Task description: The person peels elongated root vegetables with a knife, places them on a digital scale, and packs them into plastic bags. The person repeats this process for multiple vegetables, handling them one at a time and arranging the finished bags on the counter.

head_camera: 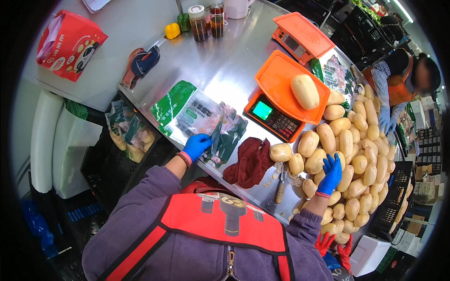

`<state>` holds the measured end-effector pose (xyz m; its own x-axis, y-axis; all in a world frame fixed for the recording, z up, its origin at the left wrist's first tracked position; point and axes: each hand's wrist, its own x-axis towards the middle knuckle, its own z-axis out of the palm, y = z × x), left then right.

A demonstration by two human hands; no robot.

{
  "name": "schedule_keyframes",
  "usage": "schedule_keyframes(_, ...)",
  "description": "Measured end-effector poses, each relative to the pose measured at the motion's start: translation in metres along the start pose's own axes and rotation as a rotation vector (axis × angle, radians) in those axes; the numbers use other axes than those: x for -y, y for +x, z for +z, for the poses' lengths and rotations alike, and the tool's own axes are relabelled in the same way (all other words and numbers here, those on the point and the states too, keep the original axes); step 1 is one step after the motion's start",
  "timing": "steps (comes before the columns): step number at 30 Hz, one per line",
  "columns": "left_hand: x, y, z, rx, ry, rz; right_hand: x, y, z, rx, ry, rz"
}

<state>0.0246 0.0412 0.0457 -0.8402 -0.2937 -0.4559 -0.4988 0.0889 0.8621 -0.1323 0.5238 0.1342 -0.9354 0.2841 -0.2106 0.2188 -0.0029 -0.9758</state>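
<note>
My left hand, in a blue glove, touches the near edge of a printed plastic bag lying flat on the steel table; whether its fingers pinch the film is unclear. My right hand, gloved in blue too, is over a big pile of peeled lotus root segments, palm partly turned up; whether it touches one cannot be told. One lotus root segment rests on the pan of an orange digital scale with a lit display. A dark red cloth and a wooden-handled knife lie between my hands.
Another orange scale stands behind, near more printed bags. Across the pile a co-worker reaches in; red-gloved hands are at its near end. Black crates flank the table. Jars and a red paper bag stand at the far side.
</note>
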Motion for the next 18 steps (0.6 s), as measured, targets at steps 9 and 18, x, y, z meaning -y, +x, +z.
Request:
schedule_keyframes(9,-0.018,-0.007,0.008,-0.065,-0.023,-0.133,0.043,0.074,0.089,0.192,-0.014,-0.081)
schedule_keyframes(18,-0.042,-0.002,0.024,-0.21,0.544,0.481,0.021,0.179,0.157,0.213,-0.718,-0.724)
